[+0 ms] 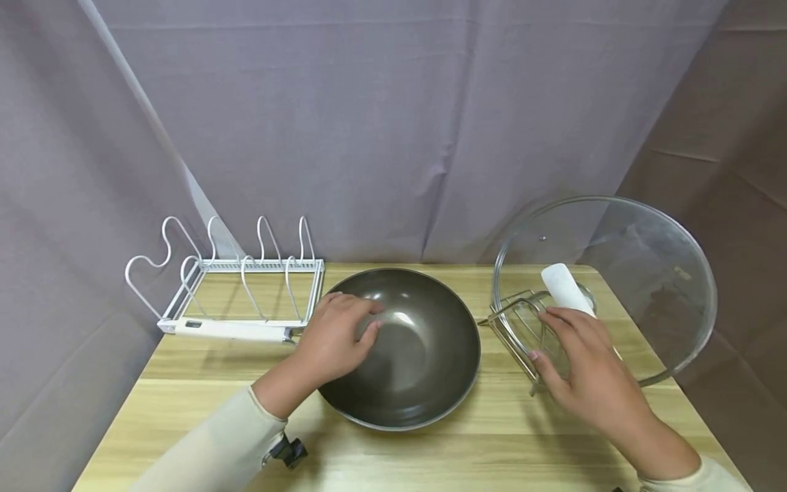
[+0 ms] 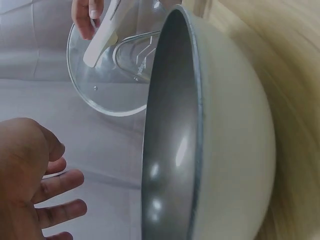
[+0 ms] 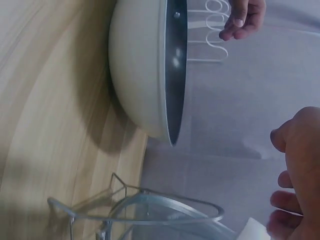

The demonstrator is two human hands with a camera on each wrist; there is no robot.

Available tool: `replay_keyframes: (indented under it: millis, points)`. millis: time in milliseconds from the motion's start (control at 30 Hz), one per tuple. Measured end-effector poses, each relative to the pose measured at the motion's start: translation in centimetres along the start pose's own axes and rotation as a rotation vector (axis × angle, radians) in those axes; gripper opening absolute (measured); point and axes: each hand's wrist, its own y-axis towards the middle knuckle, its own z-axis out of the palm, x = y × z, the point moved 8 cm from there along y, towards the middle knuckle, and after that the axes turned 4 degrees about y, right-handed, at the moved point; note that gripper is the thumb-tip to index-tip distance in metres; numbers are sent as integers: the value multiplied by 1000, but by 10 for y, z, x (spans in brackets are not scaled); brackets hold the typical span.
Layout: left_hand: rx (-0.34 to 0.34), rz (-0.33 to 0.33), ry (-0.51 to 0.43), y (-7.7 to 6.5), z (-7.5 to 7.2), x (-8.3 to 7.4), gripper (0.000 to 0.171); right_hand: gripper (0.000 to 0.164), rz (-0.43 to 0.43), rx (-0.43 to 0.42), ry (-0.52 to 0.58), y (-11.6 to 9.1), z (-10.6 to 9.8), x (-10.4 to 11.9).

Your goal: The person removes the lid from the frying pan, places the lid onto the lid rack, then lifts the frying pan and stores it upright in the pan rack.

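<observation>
A wok [image 1: 399, 348] with a dark inside, a cream outside and a white handle [image 1: 230, 330] stands on the wooden table. Over its left rim hovers my left hand [image 1: 337, 335], fingers loosely spread and holding nothing; the left wrist view shows a gap between these fingers and the wok's rim [image 2: 197, 115]. A large glass lid [image 1: 670, 273] with a white handle [image 1: 565, 288] leans in a metal wire stand [image 1: 516, 342] at the right. My right hand [image 1: 590, 365] is in front of the lid and stand, thumb and fingers apart with nothing between them.
At the back left stands a white wire rack [image 1: 184, 301] with several upright loops; the wok's handle passes along its front edge. Grey curtains [image 1: 369, 137] hang close behind the table [image 1: 430, 458] and down both sides.
</observation>
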Motion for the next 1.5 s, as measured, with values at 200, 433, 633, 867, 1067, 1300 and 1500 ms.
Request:
replay_keyframes:
  millis: [200,433,633,867,1067,1300,1500]
  points:
    - [-36,-14,18,-17,-11,14,19,58,74,96,17,0,21,4]
    - [-48,-92,13,-38,-22,35,19,55,123,148,28,1,40,1]
    - [-71,-137,8,-51,-29,49,19,53,204,178,58,-1,51,-5]
    - [-53,-185,79,-65,-32,73,19,50,301,259,90,-4,72,-2]
    - [-45,-206,188,-79,-38,97,20,53,368,293,119,-8,92,0]
    - [92,-270,253,-92,-31,115,32,57,431,311,132,-16,108,-2]
    - [153,-296,280,-100,-23,121,34,58,432,300,113,-19,114,-2]
